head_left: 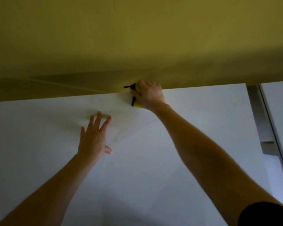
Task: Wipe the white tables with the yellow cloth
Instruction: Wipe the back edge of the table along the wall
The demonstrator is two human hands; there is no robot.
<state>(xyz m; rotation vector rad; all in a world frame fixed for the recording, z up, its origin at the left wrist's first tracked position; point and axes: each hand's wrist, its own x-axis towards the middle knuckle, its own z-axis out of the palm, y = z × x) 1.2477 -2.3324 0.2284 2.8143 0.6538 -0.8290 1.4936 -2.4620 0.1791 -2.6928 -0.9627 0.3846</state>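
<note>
White and smooth, the bench [137,185] fills the near and middle ground, dim and softly shadowed. A black sleeve [265,214] shows at the near right corner. Further out, the left hand [93,139] lies flat on the bench, fingers straight and spread, holding nothing. Beyond it, at the bench's far edge, the right hand [149,93] curls down over the yellow cloth [138,106], only a small corner of it showing under the wrist. To the right, a grey metal strip [260,115] parts this bench from a second white bench [279,101]. Farthest off, an olive-yellow panel [137,38] spans the whole width.
</note>
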